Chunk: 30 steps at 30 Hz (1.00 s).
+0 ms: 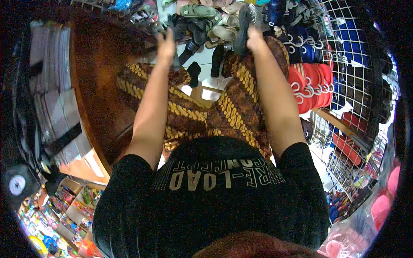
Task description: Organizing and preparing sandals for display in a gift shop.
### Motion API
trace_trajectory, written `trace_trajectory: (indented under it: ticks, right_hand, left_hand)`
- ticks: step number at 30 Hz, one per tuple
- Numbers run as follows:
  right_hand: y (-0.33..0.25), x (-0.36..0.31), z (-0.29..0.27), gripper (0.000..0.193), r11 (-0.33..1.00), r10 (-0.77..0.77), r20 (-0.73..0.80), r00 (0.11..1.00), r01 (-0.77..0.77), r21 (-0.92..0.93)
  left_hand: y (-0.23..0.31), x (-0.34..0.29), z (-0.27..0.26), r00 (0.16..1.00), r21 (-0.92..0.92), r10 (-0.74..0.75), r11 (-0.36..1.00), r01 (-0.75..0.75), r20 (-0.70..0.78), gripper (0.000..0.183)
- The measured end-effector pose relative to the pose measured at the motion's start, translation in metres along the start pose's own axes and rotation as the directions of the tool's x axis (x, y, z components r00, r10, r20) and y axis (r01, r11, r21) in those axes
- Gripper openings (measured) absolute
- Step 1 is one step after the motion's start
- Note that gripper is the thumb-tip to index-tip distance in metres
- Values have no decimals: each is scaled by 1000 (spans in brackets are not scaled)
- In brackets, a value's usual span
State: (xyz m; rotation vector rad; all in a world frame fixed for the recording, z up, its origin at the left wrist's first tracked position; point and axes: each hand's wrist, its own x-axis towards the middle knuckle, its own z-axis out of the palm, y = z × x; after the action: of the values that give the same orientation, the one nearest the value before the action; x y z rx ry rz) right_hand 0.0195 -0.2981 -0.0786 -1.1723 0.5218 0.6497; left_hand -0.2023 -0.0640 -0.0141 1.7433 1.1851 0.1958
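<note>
My right hand (254, 39) is closed on a dark sandal (243, 32), held upright on edge with its sole toward the left. My left hand (165, 47) is smeared by motion. It is closed around a narrow dark piece of footwear (175, 61), seen edge-on and too blurred to make out its exact kind. Between and beyond the hands lies a pile of sandals, among them a green sandal (198, 11) and a beige sandal (224, 33). My feet (193, 74) in dark footwear show below them on the tiled floor.
A brown wooden panel (99, 77) stands close on my left, with stacked boxes (53, 86) behind it. To the right, red slippers on white hooks (312, 84) hang beside a white wire grid (352, 51). Small goods fill boxes (73, 210) at the lower left.
</note>
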Motion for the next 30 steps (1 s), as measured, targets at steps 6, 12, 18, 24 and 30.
trace_trajectory:
  ticks: [6,12,18,24,30]
  right_hand:
    - [23,58,-9,56,876,-290,-210,934,171,-451]
    - [36,36,36,54,731,-177,-174,969,10,-683]
    - [46,44,50,50,749,-250,-41,967,166,-641]
    - [74,63,36,54,767,-244,-202,948,61,-639]
    - [93,44,64,50,627,-311,-105,944,121,-769]
  left_hand:
    - [-91,0,88,950,345,158,905,-248,269,51]
    - [-97,9,105,936,356,27,921,-160,352,55]
    - [-148,32,133,820,554,56,711,-433,569,47]
    - [-165,102,162,995,225,-92,969,98,-36,31]
    - [-38,194,183,833,407,497,832,-377,-244,56]
